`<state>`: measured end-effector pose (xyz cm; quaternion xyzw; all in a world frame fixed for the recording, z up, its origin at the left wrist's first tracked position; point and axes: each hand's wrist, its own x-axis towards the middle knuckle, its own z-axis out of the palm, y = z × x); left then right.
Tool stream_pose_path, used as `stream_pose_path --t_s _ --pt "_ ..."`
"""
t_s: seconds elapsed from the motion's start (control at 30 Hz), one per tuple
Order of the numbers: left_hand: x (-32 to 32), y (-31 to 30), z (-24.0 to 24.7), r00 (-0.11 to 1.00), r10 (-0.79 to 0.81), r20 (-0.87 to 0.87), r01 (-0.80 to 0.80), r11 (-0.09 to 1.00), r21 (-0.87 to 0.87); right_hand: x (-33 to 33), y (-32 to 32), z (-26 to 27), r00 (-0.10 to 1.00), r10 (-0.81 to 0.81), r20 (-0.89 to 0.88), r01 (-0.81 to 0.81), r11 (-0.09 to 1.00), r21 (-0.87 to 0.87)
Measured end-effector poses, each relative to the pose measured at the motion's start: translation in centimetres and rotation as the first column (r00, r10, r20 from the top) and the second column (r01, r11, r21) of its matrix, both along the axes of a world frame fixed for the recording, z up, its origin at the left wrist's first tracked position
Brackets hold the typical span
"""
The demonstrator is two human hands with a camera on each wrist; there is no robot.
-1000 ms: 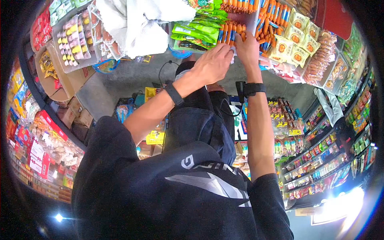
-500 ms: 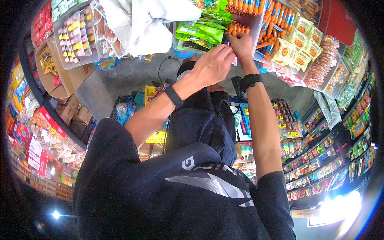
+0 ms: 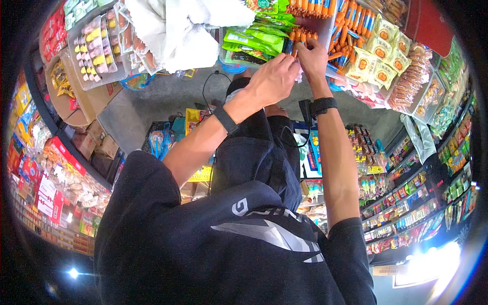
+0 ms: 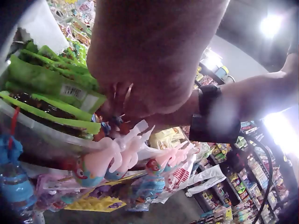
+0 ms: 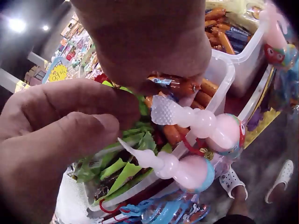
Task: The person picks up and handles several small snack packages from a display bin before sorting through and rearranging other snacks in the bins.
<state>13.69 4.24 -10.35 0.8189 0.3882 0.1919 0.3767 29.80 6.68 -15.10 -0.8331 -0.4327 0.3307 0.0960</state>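
My right hand [image 3: 313, 60] reaches into the clear bin, pinching an orange wrapped sausage [image 5: 176, 86] above other sausages [image 5: 205, 91]. Close beside it, my left hand [image 3: 274, 79] hangs over the bin's near edge. In the right wrist view, the left hand [image 5: 58, 119] has its thumb and fingers bent toward each other near green packets [image 5: 124, 175]; whether anything sits between the tips is hidden. The back of the left hand [image 4: 149, 60] covers much of the left wrist view. Pale pink toys [image 5: 191, 172] stand in front of the bin rim.
White cloth [image 3: 188, 35] lies left of the green packets [image 3: 251, 40]. To the right are another bin of sausages [image 3: 345, 43] and cream-coloured packets [image 3: 378, 56]. Blue bagged items [image 4: 14, 177] hang at the front. Stocked shelves [image 3: 406, 203] stand at the right.
The whole head view has shifted slightly since one second ago. Compared with half a second ago, my right hand is slightly farther right; both hands remain close together at the sausages.
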Motion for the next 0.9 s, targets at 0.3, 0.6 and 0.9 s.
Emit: stream_pose_path --t_s 0.3,0.6,0.9 --pt "0.4 0.2 0.1 1.0 -0.003 -0.026 0.002 1.0 -0.031 0.4 -0.8 -0.2 0.987 -0.087 -0.132 0.096 0.993 0.066" --pt "1.2 0.8 0.2 0.988 -0.087 -0.129 0.073 0.991 -0.114 1.9 -3.9 2.1 0.969 -0.06 -0.242 0.098 0.984 0.149" --pt "4.1 1.0 -0.6 0.909 -0.209 -0.361 0.165 0.975 -0.148 5.6 -9.1 6.5 0.982 -0.108 -0.153 0.143 0.961 0.236"
